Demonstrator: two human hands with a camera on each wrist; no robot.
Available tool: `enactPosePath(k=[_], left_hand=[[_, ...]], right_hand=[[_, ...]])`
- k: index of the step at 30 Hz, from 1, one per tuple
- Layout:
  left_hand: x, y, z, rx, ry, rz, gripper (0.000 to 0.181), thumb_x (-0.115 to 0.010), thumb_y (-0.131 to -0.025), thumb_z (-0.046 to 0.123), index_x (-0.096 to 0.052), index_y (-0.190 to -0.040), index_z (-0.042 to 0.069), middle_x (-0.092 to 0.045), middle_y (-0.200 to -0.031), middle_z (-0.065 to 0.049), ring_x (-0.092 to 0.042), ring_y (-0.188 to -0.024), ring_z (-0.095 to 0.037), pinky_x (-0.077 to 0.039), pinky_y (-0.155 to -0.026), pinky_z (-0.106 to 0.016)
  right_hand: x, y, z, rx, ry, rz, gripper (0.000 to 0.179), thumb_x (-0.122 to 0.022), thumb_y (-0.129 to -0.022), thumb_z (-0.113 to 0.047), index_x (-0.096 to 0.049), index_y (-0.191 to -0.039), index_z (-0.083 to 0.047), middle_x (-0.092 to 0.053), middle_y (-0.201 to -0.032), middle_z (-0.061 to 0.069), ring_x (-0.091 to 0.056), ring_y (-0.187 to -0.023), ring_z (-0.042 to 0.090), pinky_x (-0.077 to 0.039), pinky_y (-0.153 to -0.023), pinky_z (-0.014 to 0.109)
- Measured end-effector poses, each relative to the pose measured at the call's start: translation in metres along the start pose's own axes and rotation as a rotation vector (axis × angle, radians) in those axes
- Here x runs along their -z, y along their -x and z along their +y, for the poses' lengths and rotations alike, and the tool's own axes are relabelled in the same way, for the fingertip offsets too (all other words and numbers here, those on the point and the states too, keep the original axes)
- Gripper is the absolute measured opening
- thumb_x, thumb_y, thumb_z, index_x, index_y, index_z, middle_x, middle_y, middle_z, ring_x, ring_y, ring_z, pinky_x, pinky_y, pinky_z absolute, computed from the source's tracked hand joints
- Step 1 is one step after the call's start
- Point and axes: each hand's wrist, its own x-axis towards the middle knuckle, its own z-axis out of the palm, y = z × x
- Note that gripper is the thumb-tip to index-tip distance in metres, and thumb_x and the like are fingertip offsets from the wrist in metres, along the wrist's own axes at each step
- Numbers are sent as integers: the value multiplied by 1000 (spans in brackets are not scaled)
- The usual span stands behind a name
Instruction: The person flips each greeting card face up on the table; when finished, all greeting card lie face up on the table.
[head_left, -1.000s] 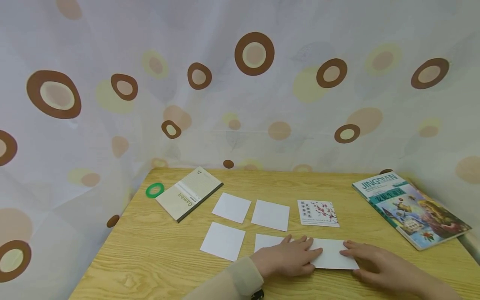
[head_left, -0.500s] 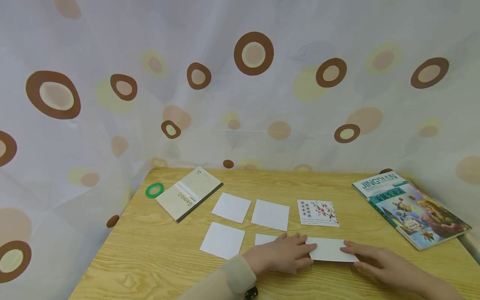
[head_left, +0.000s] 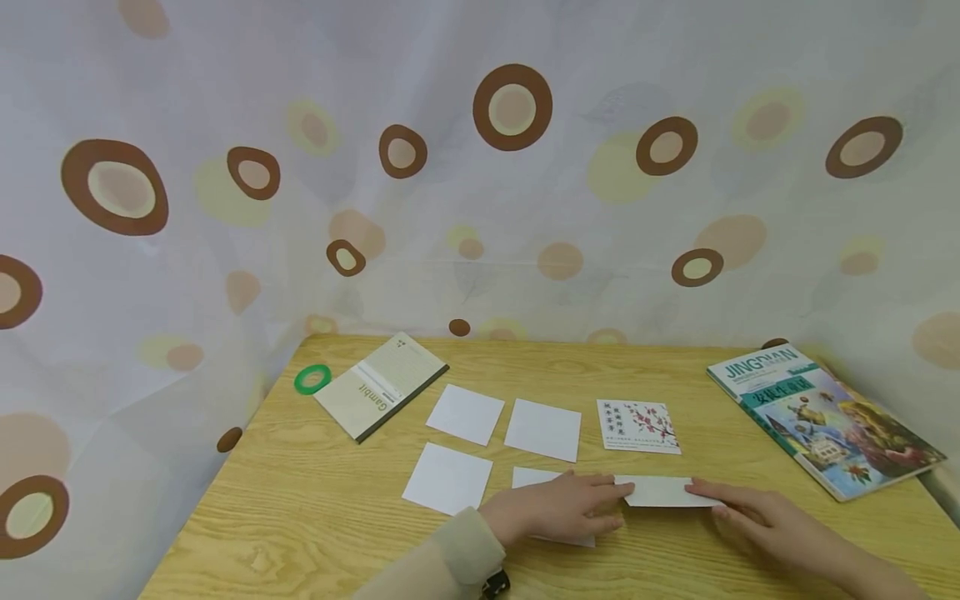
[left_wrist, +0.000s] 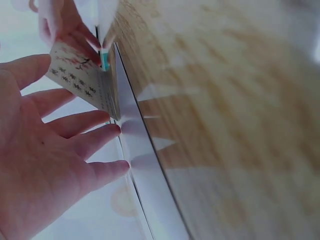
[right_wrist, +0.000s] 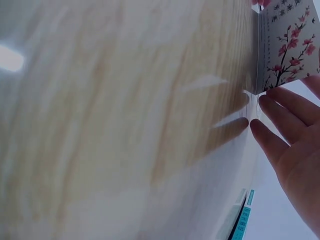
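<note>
A square card (head_left: 662,492) is tilted up off the table, held at its two sides between my hands. Its white face shows in the head view. Both wrist views show its other face, printed with pink blossoms and dark characters. My left hand (head_left: 557,507) pinches the card's left side, its other fingers spread over a white card (head_left: 527,477) lying flat and partly hidden beneath. My right hand (head_left: 772,518) pinches the right side between thumb and fingers. Behind the tilted card lies another card (head_left: 639,427), blossom side up.
Three more white cards, the back left (head_left: 465,414), back middle (head_left: 543,430) and front left (head_left: 447,479), lie flat. A notebook (head_left: 381,386) and green ring (head_left: 312,379) are at the far left, a magazine (head_left: 825,421) at the right. A patterned curtain (head_left: 480,208) stands behind the table.
The held card's near edge has risen, so its white face looks much narrower. My left hand has shifted slightly left. The cards on the table stay put.
</note>
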Motion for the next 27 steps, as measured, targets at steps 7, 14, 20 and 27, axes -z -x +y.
enactPosePath(k=[7, 14, 20, 27], left_hand=[[2, 3, 1, -11, 102, -8, 61, -35, -106, 45, -13, -160, 28, -21, -164, 8, -21, -149, -3, -22, -122, -31], [4, 4, 0, -38, 121, 12, 65, -37, -106, 43, -6, -161, 22, -21, -164, 4, -25, -147, -5, -23, -119, -21], [5, 4, -1, -35, 151, 24, 68, -40, -106, 41, -5, -161, 23, -33, -160, 2, -54, -126, -3, -34, -112, -17], [6, 5, -1, -62, 206, 30, 72, -43, -106, 36, 0, -161, 22, -29, -161, 2, -59, -111, -1, -40, -106, -15]], right_hand=[[1, -4, -2, -67, -114, 35, 36, -47, -105, -12, -59, -138, -12, -53, -135, -26, -46, -117, -16, -51, -82, 13], [3, -11, -1, -57, -432, 25, 38, -35, -107, -3, -45, -138, 15, -51, -133, -31, -51, -116, -15, -55, -82, 15], [5, -13, -6, -98, -530, 74, 37, -34, -107, -5, -47, -136, 16, -58, -128, -29, -59, -111, -10, -57, -81, 19], [9, -11, -10, -230, -620, 97, 41, -38, -108, -13, -46, -137, 16, -59, -122, -32, -65, -105, -3, -59, -80, 25]])
